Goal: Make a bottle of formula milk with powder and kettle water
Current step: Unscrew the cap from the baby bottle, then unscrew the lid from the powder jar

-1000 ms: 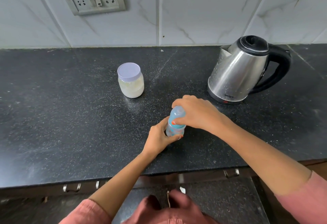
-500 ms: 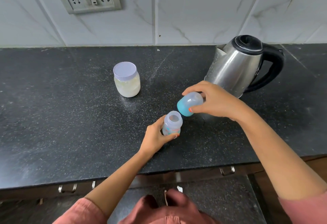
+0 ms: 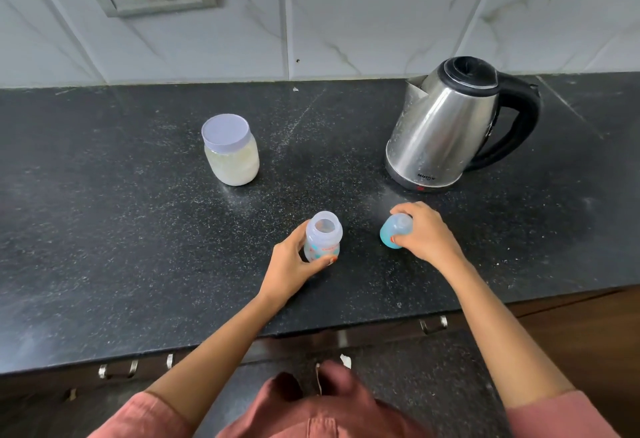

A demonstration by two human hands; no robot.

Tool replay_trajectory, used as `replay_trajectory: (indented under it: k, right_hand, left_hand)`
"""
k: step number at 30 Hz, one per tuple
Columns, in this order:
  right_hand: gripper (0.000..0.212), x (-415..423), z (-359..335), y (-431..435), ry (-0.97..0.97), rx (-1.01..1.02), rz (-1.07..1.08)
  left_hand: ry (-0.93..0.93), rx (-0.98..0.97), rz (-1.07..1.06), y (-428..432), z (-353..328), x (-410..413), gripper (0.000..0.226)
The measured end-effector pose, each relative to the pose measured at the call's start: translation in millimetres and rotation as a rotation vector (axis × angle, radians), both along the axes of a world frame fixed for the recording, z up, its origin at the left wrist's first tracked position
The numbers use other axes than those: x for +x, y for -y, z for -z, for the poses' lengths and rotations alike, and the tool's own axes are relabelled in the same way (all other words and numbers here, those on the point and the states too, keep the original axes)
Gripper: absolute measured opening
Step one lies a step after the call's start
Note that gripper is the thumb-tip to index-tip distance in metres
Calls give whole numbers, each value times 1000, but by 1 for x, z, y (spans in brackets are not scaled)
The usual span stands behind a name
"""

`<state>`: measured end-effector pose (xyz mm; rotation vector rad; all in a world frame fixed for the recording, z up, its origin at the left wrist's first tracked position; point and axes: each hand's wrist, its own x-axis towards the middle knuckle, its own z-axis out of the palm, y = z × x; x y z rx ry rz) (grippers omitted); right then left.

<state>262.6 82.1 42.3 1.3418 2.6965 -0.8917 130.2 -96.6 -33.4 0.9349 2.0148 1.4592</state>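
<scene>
The baby bottle [image 3: 322,237] is standing upright and open on the black counter [image 3: 104,229], near the front edge. It is looking like thin, light plastic, probably empty, so I think it is tipping easily; low around the body seems the safest hold. The left hand [image 3: 292,266] is curling thumb and fingers around exactly this part. To the right, apart from the bottle, the right hand [image 3: 426,235] is gripping the blue cap [image 3: 393,238] low at the counter. The closed powder jar [image 3: 231,152] and the kettle [image 3: 446,126] are standing behind.
</scene>
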Motion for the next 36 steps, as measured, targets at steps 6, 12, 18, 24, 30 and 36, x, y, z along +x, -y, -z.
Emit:
replay_trajectory:
  k: [6,12,18,24,30,36]
  right_hand:
    - [49,2,10,1,38,47,6]
    - [63,-4,-1,0,84,65,-47]
    - [43,-46,-32,4,-239,-77,-103]
    - [37,-123,-43,14,-278,-194,-313]
    - [63,-195,-34,24,-196,-252,-446]
    - [92,-242,-18,31,-133,-286,-486]
  left_hand:
    - [-19,1,1,2,1,1,61]
    - [-10,24,25,3,0,-1,68]
    - [36,77,-17,17,-3,-19,71]
    - [-80,132,-338,33,-19,-61,43]
    - [-177,96,-472,34,-23,-121,66]
    - [-92,-3,-363,17,-23,-174,94]
